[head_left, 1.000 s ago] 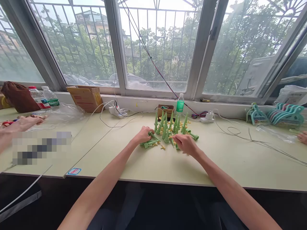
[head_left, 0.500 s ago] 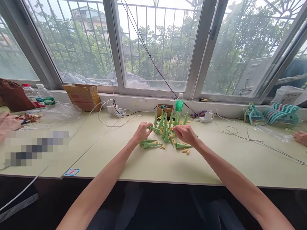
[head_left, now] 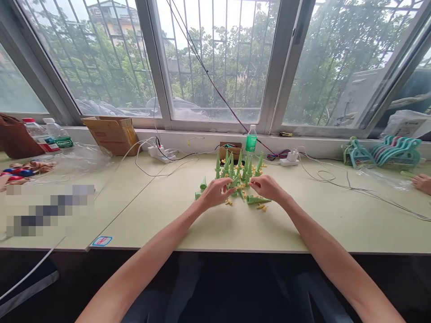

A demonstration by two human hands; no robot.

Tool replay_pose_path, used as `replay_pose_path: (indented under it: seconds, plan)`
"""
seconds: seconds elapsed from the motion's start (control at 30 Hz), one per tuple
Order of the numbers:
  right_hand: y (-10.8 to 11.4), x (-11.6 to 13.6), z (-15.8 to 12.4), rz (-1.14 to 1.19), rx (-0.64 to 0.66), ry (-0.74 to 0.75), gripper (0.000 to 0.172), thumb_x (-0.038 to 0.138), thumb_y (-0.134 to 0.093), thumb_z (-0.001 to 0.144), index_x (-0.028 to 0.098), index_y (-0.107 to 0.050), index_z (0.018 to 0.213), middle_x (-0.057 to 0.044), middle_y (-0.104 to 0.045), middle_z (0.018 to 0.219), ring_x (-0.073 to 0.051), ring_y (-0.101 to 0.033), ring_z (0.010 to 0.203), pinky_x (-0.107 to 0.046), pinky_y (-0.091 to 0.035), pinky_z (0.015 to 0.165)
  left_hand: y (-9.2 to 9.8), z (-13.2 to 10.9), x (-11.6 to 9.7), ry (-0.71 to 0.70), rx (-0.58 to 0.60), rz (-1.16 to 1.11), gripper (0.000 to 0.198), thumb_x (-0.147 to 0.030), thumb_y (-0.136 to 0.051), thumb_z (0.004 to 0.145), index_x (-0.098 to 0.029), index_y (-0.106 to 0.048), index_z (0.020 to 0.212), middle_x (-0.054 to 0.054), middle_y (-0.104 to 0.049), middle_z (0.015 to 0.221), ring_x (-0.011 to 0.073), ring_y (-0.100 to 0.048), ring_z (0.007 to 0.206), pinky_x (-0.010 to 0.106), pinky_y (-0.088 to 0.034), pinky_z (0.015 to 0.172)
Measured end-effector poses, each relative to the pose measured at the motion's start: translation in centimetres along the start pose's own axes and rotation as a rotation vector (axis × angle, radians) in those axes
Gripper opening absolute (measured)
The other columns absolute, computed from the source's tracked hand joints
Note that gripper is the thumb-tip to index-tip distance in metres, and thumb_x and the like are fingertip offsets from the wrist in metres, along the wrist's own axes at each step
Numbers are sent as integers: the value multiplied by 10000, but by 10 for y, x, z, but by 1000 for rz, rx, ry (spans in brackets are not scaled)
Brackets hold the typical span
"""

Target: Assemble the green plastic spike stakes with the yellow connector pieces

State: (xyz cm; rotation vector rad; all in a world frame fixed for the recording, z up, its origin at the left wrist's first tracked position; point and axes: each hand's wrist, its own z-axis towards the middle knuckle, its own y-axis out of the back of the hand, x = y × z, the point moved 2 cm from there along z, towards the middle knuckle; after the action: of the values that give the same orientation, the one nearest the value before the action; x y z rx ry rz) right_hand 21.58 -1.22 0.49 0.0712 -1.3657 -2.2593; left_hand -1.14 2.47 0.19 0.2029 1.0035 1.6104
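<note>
My left hand (head_left: 218,192) is at the near left of a cluster of green plastic spikes (head_left: 231,165), its fingers and thumb closed around a tilted green spike (head_left: 235,181). Opposite it, my right hand (head_left: 267,186) has its fingertips pinched together close to that spike; whatever is in them is too small to make out. Several spikes stand upright behind both hands. One green spike (head_left: 258,199) lies on its side below my right hand, near small yellow plastic pieces (head_left: 261,207). Another green spike (head_left: 203,183) is left of my left hand, partly covering nothing else.
A small cardboard box (head_left: 230,150) and a green-labelled bottle (head_left: 251,139) stand behind the spikes. Power strips (head_left: 288,158) and loose cables lie along the back. Teal hangers (head_left: 397,152) and a person's hand (head_left: 422,184) are at right. A larger carton (head_left: 111,134) stands at left.
My left hand has moved right and slightly nearer, toward the middle of the cluster. A spike now shows where it was. My right hand has shifted slightly right.
</note>
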Motion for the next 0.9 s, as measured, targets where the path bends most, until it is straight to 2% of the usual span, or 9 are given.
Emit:
replay_pose_path:
  seconds: [0.13, 0.37, 0.63, 0.9]
  plan:
    - [4, -2, -3, 46, 152, -59, 310, 306, -531, 854, 180, -518, 570, 13, -458, 524, -100, -331, 498, -245, -244, 521, -7, -3, -3, -24, 60, -35, 256, -401, -564, 887, -157, -624, 840, 18, -593, 778, 81, -508, 569, 214, -403, 566]
    - [8, -12, -7, 180, 278, -121, 257, 352, -557, 811, 164, -645, 660, 21, -482, 533, -90, -348, 506, -237, -263, 509, -13, -5, -6, -96, 60, -20, 321, -435, -605, 856, -151, -592, 707, -4, -477, 717, 72, -365, 540, 224, -338, 544]
    - [4, -21, -7, 225, 406, -188, 174, 328, -626, 739, 172, -701, 760, 2, -566, 595, -109, -450, 541, -232, -306, 496, -17, -6, -13, 12, 101, -62, 359, -377, -607, 842, -172, -401, 631, -46, -398, 607, 79, -318, 536, 224, -291, 524]
    - [1, -19, -6, 262, 444, -216, 171, 313, -632, 735, 171, -712, 785, -6, -579, 621, -112, -460, 557, -237, -320, 510, -18, -6, -10, 92, 65, -97, 388, -396, -588, 853, -181, -364, 621, -57, -390, 556, 74, -318, 503, 220, -270, 501]
